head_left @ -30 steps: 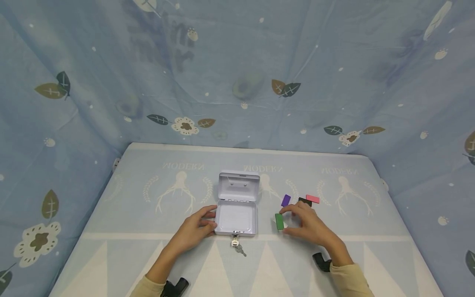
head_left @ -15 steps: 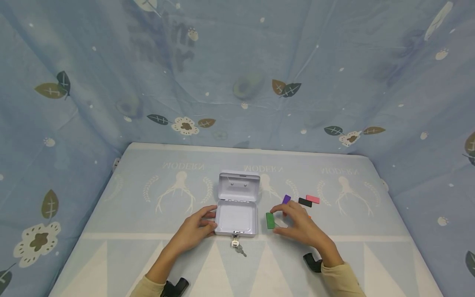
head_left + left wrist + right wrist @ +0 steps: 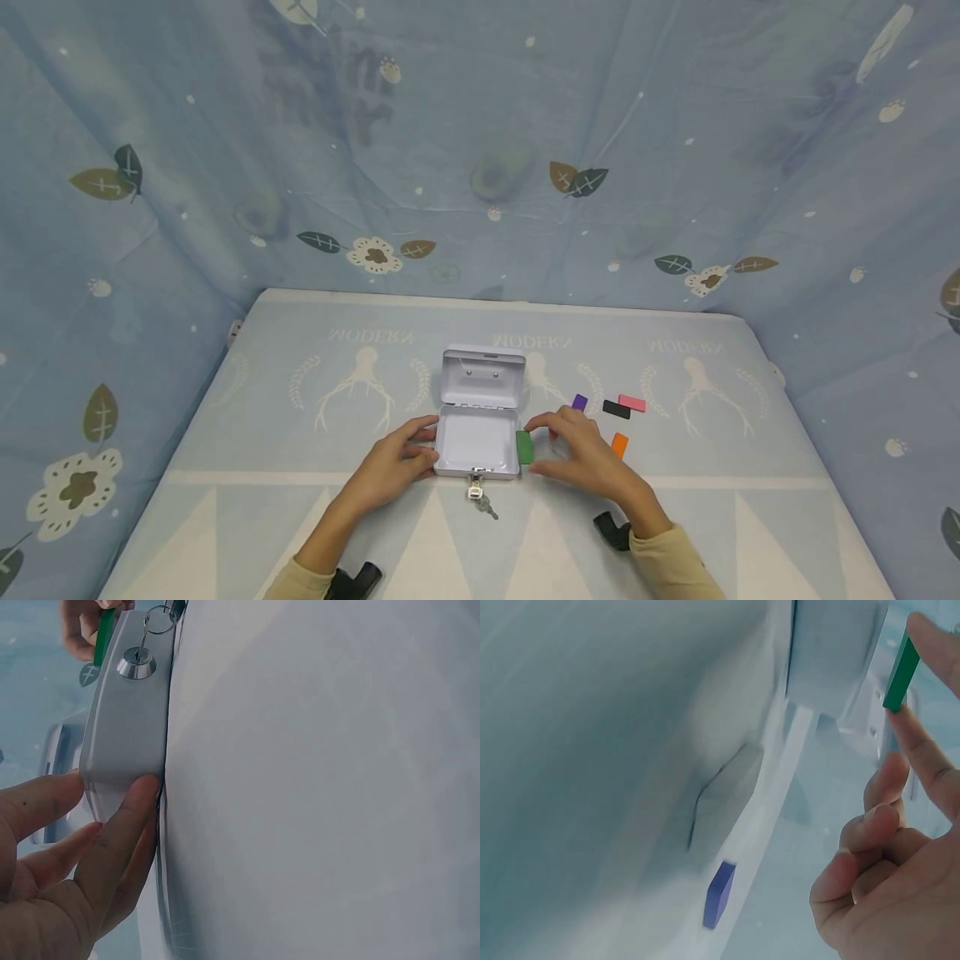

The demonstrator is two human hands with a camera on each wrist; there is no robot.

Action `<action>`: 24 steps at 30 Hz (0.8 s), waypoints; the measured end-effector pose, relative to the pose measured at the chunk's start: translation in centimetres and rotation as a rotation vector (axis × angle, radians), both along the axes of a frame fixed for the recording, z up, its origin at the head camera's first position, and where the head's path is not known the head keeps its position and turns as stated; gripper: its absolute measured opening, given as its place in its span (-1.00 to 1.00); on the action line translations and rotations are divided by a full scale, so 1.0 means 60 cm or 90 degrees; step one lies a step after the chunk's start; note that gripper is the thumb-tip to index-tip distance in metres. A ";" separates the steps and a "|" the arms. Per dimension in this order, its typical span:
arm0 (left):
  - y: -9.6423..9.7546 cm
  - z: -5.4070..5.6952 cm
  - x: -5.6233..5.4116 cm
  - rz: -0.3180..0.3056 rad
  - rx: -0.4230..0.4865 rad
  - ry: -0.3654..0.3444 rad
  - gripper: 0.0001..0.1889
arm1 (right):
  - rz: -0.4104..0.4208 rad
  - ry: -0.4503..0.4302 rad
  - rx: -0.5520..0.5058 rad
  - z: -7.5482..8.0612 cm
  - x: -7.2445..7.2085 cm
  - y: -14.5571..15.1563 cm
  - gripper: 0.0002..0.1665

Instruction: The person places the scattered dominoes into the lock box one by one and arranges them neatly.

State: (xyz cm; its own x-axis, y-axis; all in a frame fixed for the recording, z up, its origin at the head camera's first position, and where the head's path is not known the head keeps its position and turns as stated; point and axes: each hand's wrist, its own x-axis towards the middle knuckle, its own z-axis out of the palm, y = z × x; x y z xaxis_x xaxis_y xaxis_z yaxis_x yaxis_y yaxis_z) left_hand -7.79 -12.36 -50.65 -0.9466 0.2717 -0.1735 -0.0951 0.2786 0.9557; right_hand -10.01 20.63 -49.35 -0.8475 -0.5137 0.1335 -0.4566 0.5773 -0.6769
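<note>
A small white cash box (image 3: 476, 472) stands with its lid (image 3: 482, 377) raised at the back and its inside bare. Keys (image 3: 486, 505) hang on a ring from the lock (image 3: 136, 664) on its front wall. My left hand (image 3: 395, 460) rests its fingertips against the box's left side, with one at the rim and another low on the wall. Between thumb and a fingertip, my right hand (image 3: 581, 454) pinches a green rectangular block (image 3: 524, 447), upright, right at the box's right rim. The other fingers of that hand are curled in, as the right wrist view shows.
Right of the box lie a purple block (image 3: 580, 402), a black block (image 3: 617, 409), a pink block (image 3: 632, 403) and an orange block (image 3: 619, 444). A pale flat piece (image 3: 733, 786) lies below the right hand. Patterned cloth walls (image 3: 495, 125) enclose the table.
My right hand has moved left with the green block, from beside the loose blocks to the box's right rim. That uncovers the black and orange blocks. The left hand and box stay put.
</note>
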 end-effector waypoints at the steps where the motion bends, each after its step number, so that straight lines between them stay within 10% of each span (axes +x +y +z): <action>1: 0.000 0.000 0.000 0.002 0.002 -0.002 -0.43 | 0.001 0.000 0.002 0.000 -0.001 -0.004 -0.40; 24: -0.001 -0.002 -0.001 0.001 0.026 -0.009 -0.42 | 0.000 0.041 0.013 0.004 -0.020 -0.102 -0.42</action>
State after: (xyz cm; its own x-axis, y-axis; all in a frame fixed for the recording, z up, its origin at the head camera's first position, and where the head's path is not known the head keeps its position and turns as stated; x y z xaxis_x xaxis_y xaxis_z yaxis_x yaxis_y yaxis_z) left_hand -7.86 -12.43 -50.80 -0.9443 0.2779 -0.1763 -0.1096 0.2395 0.9647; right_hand -11.21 14.51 -49.09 -0.8374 -0.5169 0.1777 -0.4989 0.5902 -0.6346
